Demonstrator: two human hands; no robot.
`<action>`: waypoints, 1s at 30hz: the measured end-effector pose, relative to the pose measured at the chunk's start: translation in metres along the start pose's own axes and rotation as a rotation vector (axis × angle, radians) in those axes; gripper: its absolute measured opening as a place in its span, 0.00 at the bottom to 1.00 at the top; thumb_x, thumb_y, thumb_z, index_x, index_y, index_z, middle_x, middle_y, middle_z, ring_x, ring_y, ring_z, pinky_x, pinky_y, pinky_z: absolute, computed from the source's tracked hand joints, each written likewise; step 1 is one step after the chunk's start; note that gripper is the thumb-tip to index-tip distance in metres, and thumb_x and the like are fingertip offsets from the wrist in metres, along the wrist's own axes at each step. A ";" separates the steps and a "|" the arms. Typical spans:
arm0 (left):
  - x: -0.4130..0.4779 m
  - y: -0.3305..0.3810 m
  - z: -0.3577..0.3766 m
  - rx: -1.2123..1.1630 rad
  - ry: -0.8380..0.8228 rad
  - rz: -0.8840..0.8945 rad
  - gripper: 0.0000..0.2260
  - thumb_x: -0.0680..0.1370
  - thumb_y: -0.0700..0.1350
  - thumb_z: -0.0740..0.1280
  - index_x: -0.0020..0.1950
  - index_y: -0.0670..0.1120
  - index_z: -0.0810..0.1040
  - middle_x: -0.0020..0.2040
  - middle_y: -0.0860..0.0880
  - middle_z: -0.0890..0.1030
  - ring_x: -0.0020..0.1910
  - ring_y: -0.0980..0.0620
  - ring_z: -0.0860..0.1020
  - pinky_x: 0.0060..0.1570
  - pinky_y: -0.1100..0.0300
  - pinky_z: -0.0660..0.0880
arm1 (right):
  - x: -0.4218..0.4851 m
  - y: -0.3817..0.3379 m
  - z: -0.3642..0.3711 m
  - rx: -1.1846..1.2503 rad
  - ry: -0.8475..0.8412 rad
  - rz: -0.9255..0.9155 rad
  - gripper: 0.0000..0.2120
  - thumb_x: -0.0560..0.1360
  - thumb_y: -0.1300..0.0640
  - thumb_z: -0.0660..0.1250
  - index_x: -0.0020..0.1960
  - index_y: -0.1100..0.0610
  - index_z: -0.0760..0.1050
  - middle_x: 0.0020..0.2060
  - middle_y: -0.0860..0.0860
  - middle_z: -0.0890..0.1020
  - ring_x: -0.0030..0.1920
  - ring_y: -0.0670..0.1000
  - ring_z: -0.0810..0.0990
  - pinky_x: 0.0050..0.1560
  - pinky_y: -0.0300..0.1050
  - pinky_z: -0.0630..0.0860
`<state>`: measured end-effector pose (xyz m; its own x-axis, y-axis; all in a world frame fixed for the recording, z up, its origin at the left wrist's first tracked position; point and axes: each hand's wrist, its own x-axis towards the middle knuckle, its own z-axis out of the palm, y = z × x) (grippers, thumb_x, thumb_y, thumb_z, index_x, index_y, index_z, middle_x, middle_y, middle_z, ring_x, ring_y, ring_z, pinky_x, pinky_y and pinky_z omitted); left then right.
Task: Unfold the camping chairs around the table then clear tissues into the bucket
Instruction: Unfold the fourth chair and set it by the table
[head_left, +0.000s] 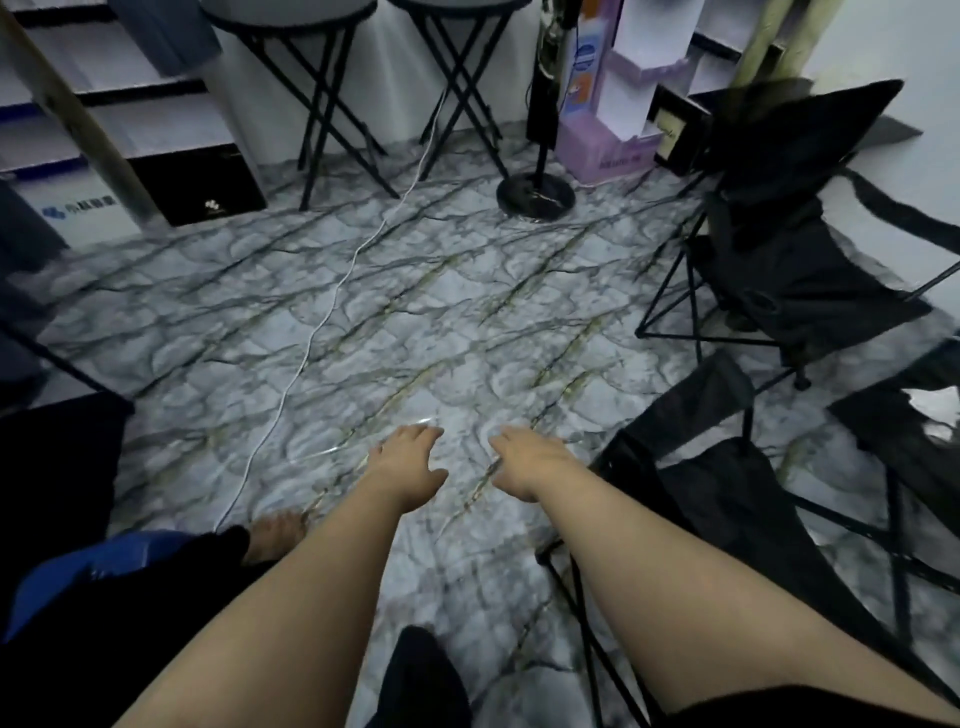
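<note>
Both hands reach out empty, fingers apart, the right hand (535, 462) nearer than the left hand (410, 462) to the camping chair (727, 499) just to its right.

Marble-patterned floor (415, 322), two folding stools (311, 104) behind.

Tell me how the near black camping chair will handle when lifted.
The near chair is probably light: thin rod frame, fabric seat. The fabric sags, so it will likely flop. Crossed legs may fold inward.
</note>
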<state>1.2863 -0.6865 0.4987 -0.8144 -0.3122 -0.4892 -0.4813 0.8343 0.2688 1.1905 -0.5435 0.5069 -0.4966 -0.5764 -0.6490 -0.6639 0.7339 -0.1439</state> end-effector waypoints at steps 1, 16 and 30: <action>0.019 -0.009 -0.016 0.014 0.005 0.022 0.28 0.77 0.53 0.62 0.75 0.50 0.57 0.77 0.47 0.57 0.75 0.46 0.57 0.72 0.46 0.58 | 0.016 -0.003 -0.014 0.022 0.005 0.017 0.28 0.79 0.48 0.57 0.76 0.53 0.53 0.76 0.51 0.55 0.75 0.55 0.57 0.71 0.56 0.61; 0.331 0.045 -0.185 0.257 -0.045 0.262 0.29 0.78 0.56 0.59 0.76 0.51 0.52 0.78 0.49 0.53 0.77 0.47 0.50 0.74 0.42 0.51 | 0.216 0.118 -0.205 0.342 0.080 0.392 0.30 0.80 0.45 0.53 0.77 0.50 0.46 0.78 0.48 0.46 0.77 0.53 0.47 0.75 0.57 0.54; 0.619 0.188 -0.329 0.320 -0.084 0.512 0.29 0.78 0.56 0.58 0.76 0.51 0.52 0.78 0.50 0.53 0.76 0.47 0.51 0.73 0.43 0.53 | 0.368 0.289 -0.396 0.517 0.152 0.602 0.30 0.80 0.44 0.53 0.77 0.51 0.48 0.78 0.49 0.48 0.77 0.54 0.49 0.73 0.57 0.54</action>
<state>0.5852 -0.8719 0.5191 -0.8819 0.1906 -0.4311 0.0964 0.9682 0.2308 0.5944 -0.6855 0.5223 -0.7819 -0.0443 -0.6219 0.0661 0.9860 -0.1533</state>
